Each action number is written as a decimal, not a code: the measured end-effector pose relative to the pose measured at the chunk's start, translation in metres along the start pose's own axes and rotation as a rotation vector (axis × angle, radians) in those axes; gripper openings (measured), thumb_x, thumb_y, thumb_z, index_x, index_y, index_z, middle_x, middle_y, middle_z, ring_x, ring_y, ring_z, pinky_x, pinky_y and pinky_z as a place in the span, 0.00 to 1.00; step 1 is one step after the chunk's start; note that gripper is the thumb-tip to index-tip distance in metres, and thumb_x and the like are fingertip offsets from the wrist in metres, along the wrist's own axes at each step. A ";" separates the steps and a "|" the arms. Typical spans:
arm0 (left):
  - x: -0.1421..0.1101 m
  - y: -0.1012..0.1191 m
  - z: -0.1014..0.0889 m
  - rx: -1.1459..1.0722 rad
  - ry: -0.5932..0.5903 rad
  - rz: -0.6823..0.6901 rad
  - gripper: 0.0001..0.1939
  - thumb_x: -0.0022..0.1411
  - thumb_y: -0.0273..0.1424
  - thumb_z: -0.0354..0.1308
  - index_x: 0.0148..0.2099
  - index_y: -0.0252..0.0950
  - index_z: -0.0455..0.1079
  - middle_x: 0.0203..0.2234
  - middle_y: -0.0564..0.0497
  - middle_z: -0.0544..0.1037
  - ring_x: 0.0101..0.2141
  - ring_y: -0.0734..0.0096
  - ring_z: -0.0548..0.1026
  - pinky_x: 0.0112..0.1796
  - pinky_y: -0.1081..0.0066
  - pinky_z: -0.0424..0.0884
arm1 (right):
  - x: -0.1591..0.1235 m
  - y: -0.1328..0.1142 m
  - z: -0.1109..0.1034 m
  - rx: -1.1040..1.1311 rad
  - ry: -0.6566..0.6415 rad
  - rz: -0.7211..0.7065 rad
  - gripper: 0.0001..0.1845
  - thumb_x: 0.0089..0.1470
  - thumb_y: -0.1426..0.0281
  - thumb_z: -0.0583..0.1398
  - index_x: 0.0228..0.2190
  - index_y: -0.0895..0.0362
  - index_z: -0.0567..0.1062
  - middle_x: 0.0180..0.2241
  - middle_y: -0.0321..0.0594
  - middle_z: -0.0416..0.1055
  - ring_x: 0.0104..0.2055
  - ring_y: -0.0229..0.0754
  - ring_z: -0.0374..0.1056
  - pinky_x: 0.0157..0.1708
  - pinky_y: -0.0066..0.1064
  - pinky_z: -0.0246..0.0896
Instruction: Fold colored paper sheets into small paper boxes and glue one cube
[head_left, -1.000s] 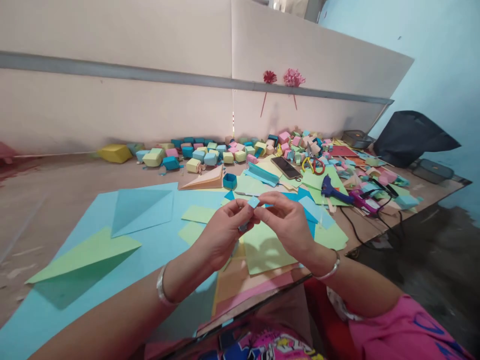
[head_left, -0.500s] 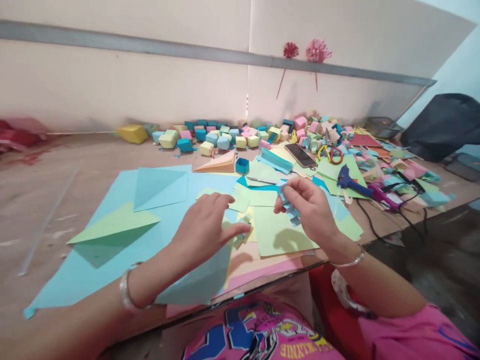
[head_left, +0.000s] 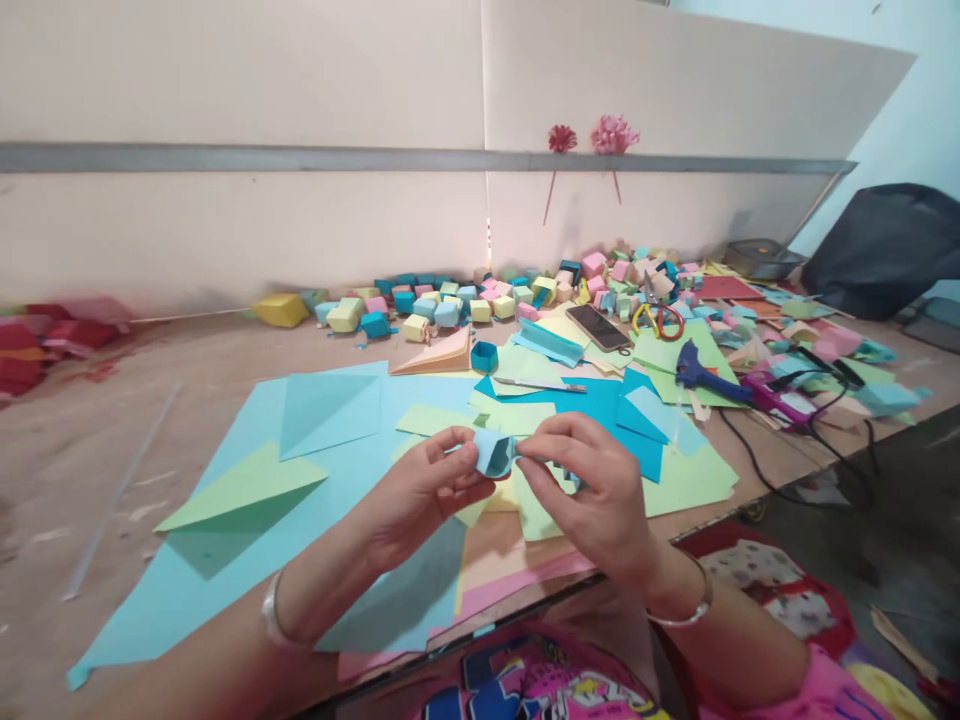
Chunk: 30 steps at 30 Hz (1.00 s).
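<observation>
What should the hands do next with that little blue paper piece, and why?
Probably press the fold flat between the fingertips. Both the left hand and right hand pinch the small light blue paper piece just above the table, and it looks curled and puffy, not creased.

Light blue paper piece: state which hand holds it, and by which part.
Both: the left hand pinches the light blue paper piece at its left edge, and the right hand pinches its right edge, above the table.
</observation>
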<state>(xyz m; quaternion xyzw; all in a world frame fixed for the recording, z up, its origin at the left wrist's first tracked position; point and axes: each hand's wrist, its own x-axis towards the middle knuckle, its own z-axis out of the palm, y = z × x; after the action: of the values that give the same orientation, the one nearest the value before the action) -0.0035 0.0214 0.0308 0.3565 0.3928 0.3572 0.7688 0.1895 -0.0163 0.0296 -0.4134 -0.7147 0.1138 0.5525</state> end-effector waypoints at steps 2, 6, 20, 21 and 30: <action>-0.001 -0.005 0.000 -0.125 -0.001 -0.026 0.12 0.55 0.34 0.68 0.39 0.37 0.71 0.30 0.54 0.77 0.31 0.76 0.76 0.41 0.72 0.72 | -0.002 -0.003 0.004 -0.029 0.014 -0.012 0.08 0.56 0.75 0.60 0.36 0.52 0.78 0.37 0.42 0.69 0.34 0.38 0.68 0.33 0.32 0.67; 0.001 -0.014 0.000 -0.284 0.043 -0.030 0.11 0.53 0.31 0.70 0.37 0.37 0.72 0.31 0.55 0.77 0.30 0.76 0.77 0.40 0.72 0.73 | -0.005 -0.007 0.013 -0.200 0.027 -0.044 0.08 0.57 0.76 0.59 0.35 0.54 0.78 0.32 0.42 0.69 0.32 0.39 0.66 0.32 0.34 0.65; 0.003 -0.024 0.007 -0.295 0.098 0.034 0.10 0.52 0.29 0.71 0.35 0.36 0.73 0.28 0.56 0.77 0.29 0.79 0.75 0.36 0.76 0.74 | -0.007 0.001 0.035 -0.385 0.036 -0.032 0.13 0.55 0.77 0.58 0.21 0.56 0.74 0.28 0.41 0.61 0.33 0.41 0.59 0.32 0.33 0.58; 0.002 -0.025 0.008 -0.290 0.103 0.037 0.11 0.52 0.29 0.71 0.35 0.36 0.73 0.29 0.56 0.77 0.30 0.78 0.76 0.36 0.76 0.74 | -0.007 0.003 0.035 -0.386 0.040 -0.031 0.13 0.55 0.77 0.58 0.20 0.57 0.73 0.29 0.41 0.61 0.34 0.41 0.59 0.32 0.33 0.58; 0.002 -0.028 0.009 -0.283 0.200 0.077 0.12 0.48 0.28 0.73 0.35 0.36 0.74 0.27 0.56 0.77 0.27 0.79 0.74 0.37 0.75 0.74 | -0.012 0.011 0.040 -0.374 0.015 0.002 0.12 0.55 0.76 0.58 0.21 0.57 0.73 0.32 0.41 0.59 0.37 0.42 0.58 0.35 0.34 0.59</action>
<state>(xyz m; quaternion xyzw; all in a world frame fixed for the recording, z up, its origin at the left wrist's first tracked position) 0.0129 0.0070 0.0104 0.2224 0.3992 0.4718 0.7540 0.1597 -0.0066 -0.0003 -0.5107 -0.7187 -0.0236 0.4712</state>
